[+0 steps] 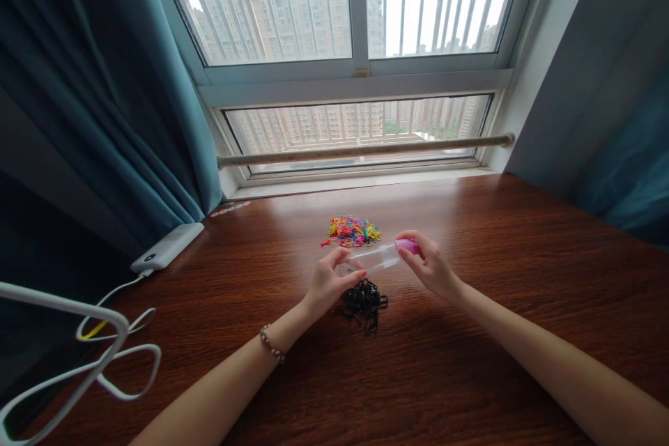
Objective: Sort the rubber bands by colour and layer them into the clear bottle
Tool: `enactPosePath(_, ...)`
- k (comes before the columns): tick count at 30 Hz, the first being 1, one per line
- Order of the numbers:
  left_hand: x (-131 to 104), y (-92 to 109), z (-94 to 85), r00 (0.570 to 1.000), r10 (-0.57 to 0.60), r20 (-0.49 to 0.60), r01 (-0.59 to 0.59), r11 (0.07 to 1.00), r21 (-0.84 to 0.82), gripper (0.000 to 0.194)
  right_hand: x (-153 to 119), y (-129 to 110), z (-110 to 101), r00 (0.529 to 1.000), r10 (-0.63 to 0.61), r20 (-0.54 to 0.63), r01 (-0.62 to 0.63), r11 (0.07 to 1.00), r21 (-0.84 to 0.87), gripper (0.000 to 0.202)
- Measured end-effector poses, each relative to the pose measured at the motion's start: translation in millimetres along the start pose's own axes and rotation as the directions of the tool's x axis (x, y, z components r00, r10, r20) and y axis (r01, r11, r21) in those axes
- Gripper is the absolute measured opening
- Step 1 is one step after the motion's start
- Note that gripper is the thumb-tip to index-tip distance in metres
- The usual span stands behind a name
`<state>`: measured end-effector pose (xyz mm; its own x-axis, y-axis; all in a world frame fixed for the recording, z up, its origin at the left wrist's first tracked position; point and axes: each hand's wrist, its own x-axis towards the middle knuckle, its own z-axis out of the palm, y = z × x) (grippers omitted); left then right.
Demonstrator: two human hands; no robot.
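The clear container [372, 259] looks like thin, smooth, see-through plastic with bright glints, and its pink cap [407, 246] like opaque plastic. The counter [470, 334] shows reddish-brown wood grain under a glossy finish that reflects window light. The black bands [364, 300] look shiny and rubbery; the colored bands [351, 230] look like brightly dyed rubber. The blue curtain [109, 83] is soft, matt, folded cloth. The power strip [168, 248] appears smooth white plastic. The rail [366, 150] looks like dull, worn metal, and the window panes [261, 7] are clear glass.

Left hand [332, 282], right hand [429, 266] facing, fingers [410, 234] curled; forearms [224, 380] converging.
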<state>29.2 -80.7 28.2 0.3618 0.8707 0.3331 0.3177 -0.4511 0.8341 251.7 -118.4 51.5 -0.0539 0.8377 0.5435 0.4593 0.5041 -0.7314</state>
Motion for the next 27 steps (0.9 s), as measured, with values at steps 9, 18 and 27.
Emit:
enactPosePath(9,1.8,-6.0,-0.8,0.983,0.174,-0.054,-0.168,0.980,0.102,0.048,8.5,18.9,6.3,0.888,0.422,0.184,-0.459,0.796,0.394,0.036)
enactPosePath(18,5.4,4.6,-2.8,0.994,0.091,-0.056,-0.091,0.996,0.002,0.044,16.5,21.5,-9.6,0.827,0.392,0.403,-0.517,0.811,0.273,0.039)
enactPosePath(27,12.4,11.7,-5.0,0.945,-0.284,0.161,0.326,0.849,-0.417,0.035,15.3,-3.4,-18.9,0.952,-0.230,0.203,0.241,0.970,-0.032,0.034)
